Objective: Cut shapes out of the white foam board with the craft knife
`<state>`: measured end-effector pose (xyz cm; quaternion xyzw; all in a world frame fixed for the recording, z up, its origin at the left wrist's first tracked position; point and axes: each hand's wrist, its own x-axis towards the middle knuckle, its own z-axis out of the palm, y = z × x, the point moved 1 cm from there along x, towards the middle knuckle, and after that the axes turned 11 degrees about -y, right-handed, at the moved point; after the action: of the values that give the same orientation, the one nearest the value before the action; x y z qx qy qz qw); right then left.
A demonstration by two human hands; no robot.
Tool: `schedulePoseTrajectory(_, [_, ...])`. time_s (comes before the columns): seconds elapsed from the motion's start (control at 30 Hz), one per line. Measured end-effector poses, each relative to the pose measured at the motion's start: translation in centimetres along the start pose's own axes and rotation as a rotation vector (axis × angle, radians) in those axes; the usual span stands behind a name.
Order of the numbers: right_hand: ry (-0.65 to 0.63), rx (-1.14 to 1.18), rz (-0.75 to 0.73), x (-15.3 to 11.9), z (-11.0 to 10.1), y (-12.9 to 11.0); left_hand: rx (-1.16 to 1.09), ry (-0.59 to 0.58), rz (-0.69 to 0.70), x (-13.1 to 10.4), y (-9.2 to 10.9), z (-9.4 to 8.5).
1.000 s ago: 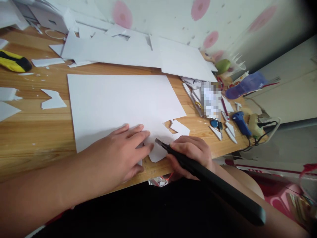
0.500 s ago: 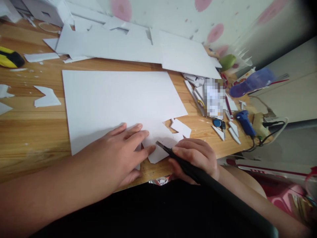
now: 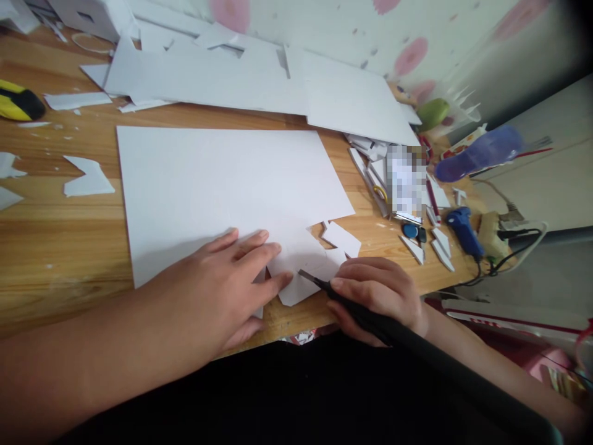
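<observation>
- Pressing palm-down on a large white board (image 3: 222,179), the left hand (image 3: 236,275) has its fingers spread wide, its grip closed on nothing. The board lies flat on the wooden bench (image 3: 78,247), in front of the person.
- The right hand (image 3: 380,296) has its grip wrapped around a black knife (image 3: 428,352), the blade (image 3: 309,277) pointing left toward the left index finger and near it.
- By its look, the board should be light and fairly stiff, with a smooth face and edges that may dent; narrow corners could snap. It is best held down with a flat hand on the broad part, clear of the blade. The knife seems rigid and easy to hold; its handle is the place to grasp.
- A notched offcut (image 3: 343,238) lies just beside the board, near the right knuckles; another scrap (image 3: 89,177) lies to the board's left.
- Hard to make out: whether the blade tip touches the surface or sits just above it. The left hand and forearm hide the board's near edge. The knife's far end fades against dark clothing (image 3: 287,395). A pixelated rectangle (image 3: 406,179) cannot be read, and a yellow-and-black tool (image 3: 21,102) is cut off at the left.
</observation>
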<state>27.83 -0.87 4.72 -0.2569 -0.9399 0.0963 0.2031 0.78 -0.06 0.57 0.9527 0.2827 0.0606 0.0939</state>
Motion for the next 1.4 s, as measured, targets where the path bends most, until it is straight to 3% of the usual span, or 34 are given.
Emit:
schedulePoseTrajectory(0.17, [-0.073,0.175,-0.043,0.5,-0.3,1.6,0.035,-0.106,0.018,0.1,0.3,-0.6])
schedulePoseTrajectory(0.3, [-0.096,0.289,0.153,0.7,-0.3,2.9,0.063,-0.020,0.032,0.1,0.4,-0.5])
schedulePoseTrajectory(0.43, [-0.165,0.398,0.242,0.9,-0.5,3.1,0.124,-0.060,0.087,0.2,0.1,-1.1])
schedulePoseTrajectory(0.5, [-0.096,0.430,0.271,1.0,-0.4,2.8,0.128,-0.087,0.100,0.2,-0.1,-1.6])
schedulePoseTrajectory(0.63, [0.165,0.418,0.391,1.0,0.2,1.7,0.114,-0.096,0.100,0.0,-0.5,-2.4])
schedulePoseTrajectory(0.8, [0.193,0.240,0.473,1.2,2.1,-0.2,0.123,-0.121,0.084,0.0,-1.1,-3.0])
schedulePoseTrajectory(0.9, [0.289,0.148,0.512,1.2,3.7,-0.9,0.116,-0.172,0.065,-0.1,-1.3,-2.7])
schedulePoseTrajectory(1.03, [0.340,0.160,0.407,1.3,5.4,-0.9,0.088,-0.158,0.060,-0.6,-1.6,-1.7])
schedulePoseTrajectory(1.2, [0.370,0.163,0.355,1.4,5.8,-0.9,0.100,-0.106,0.084,-0.9,-1.5,-1.2])
schedulePoseTrajectory(1.4, [0.380,0.168,0.349,1.6,5.7,-1.1,0.045,-0.196,0.043,-0.8,-1.3,-1.8])
